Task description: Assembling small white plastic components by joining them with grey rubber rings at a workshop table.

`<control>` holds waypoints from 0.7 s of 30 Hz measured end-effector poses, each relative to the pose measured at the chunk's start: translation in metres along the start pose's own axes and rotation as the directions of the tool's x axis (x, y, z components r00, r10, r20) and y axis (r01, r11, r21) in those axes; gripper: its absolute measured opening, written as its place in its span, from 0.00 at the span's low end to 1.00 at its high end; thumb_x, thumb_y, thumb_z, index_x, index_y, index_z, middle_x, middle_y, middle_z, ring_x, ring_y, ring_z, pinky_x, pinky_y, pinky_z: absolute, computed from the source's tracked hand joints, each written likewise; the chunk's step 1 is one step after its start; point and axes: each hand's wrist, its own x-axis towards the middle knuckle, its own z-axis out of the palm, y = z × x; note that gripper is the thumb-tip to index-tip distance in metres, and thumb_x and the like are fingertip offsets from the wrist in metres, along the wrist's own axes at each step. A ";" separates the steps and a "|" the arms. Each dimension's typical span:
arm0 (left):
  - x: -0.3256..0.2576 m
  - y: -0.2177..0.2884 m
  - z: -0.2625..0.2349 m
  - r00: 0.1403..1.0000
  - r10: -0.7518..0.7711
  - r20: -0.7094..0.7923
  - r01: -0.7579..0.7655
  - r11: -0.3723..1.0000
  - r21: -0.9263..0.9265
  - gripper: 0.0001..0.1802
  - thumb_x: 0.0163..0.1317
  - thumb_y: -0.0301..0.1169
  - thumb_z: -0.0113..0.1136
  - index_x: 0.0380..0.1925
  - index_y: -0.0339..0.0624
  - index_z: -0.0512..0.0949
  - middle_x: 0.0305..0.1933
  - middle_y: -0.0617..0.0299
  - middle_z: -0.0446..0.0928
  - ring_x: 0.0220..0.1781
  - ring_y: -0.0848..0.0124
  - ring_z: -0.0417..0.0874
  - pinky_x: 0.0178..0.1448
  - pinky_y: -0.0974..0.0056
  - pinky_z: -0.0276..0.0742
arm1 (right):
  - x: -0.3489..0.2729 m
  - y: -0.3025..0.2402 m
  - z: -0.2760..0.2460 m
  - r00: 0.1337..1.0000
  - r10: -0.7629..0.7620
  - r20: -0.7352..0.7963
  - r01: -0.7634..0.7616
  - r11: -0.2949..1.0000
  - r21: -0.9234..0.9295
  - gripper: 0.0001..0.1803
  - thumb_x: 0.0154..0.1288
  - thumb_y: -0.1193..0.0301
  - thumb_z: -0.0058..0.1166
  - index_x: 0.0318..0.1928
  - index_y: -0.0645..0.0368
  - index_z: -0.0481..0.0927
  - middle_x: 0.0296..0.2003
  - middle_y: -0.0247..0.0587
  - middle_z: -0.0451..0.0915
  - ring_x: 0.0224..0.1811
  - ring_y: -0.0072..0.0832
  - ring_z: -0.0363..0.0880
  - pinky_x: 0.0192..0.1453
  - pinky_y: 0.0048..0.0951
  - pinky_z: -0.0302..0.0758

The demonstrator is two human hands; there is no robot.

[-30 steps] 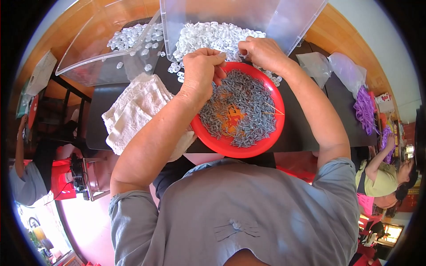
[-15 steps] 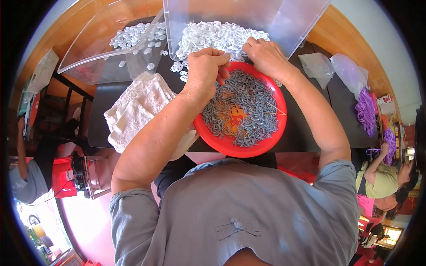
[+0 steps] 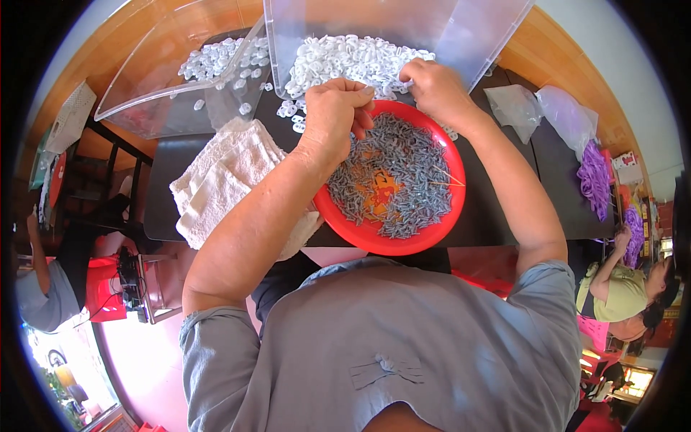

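- Here, with the red dish (image 3: pixel 391 247) as the clock's centre, the left hand (image 3: pixel 332 115) is poised over the rim at about half past ten; thumb and forefinger come close at their tips, but I cannot tell whether that grip is together or clamped on something small.
- The right hand (image 3: pixel 439 90) reaches in at one o'clock, fingers bent down at the near edge of the white plastic pieces (image 3: pixel 345 61); what its grip pinches, if anything, is hidden by the fingers.
- Those pieces heap up between eleven and twelve inside a clear box (image 3: pixel 475 43), its open side apparently turned to the person so the heap can be picked from directly.
- The dish sits close to the body, probably so either hand can dip in; a loose ring of small gray screws (image 3: pixel 414 209) covers its bottom, thinning around an orange and red print.
- At nine, a cloth (image 3: pixel 223 180) lies crumpled, nubbly and off-white, beneath the left forearm, perhaps as padding.
- At ten, a second clear box (image 3: pixel 144 108) rests tilted, smooth and see-through, with more glossy, rounded pieces showing through it.
- At two, a thin wrinkled plastic bag (image 3: pixel 511 108) rests on the dark, flat counter (image 3: pixel 497 209); at three hang soft purple strips (image 3: pixel 592 180), bunched in narrow ribbons.
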 end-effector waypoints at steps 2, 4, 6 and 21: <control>-0.002 0.001 -0.001 1.000 0.003 -0.014 -0.003 1.000 0.000 0.05 0.58 0.24 0.60 0.29 0.30 0.77 0.22 0.58 0.76 0.15 0.72 0.73 0.16 0.68 0.64 | -0.001 -0.013 -0.012 0.996 0.041 -0.079 -0.031 0.992 0.121 0.09 0.51 0.81 0.53 0.35 0.59 0.76 0.33 0.44 0.80 0.36 0.43 0.81 0.39 0.40 0.76; -0.002 0.001 -0.002 1.000 0.007 -0.028 -0.007 1.000 0.000 0.06 0.58 0.24 0.60 0.29 0.30 0.77 0.22 0.57 0.76 0.15 0.71 0.74 0.16 0.68 0.65 | -0.007 -0.034 -0.028 0.994 0.108 0.032 -0.112 0.921 0.373 0.09 0.51 0.82 0.51 0.35 0.61 0.76 0.32 0.44 0.79 0.36 0.42 0.80 0.38 0.40 0.75; 0.000 -0.001 -0.001 0.998 0.031 -0.051 -0.032 0.999 -0.028 0.06 0.58 0.24 0.60 0.29 0.30 0.77 0.23 0.57 0.77 0.16 0.70 0.74 0.17 0.67 0.65 | -0.016 -0.045 -0.023 0.999 0.002 0.036 -0.011 0.970 0.244 0.09 0.50 0.82 0.51 0.35 0.62 0.76 0.32 0.45 0.78 0.37 0.42 0.80 0.39 0.41 0.75; 0.000 -0.002 -0.001 0.999 0.036 0.016 -0.036 0.999 0.008 0.06 0.58 0.24 0.60 0.30 0.30 0.78 0.23 0.57 0.77 0.16 0.70 0.75 0.18 0.67 0.67 | -0.042 -0.065 -0.002 0.998 0.057 0.005 -0.057 0.998 -0.009 0.06 0.54 0.75 0.60 0.32 0.63 0.78 0.32 0.45 0.78 0.36 0.45 0.79 0.38 0.42 0.75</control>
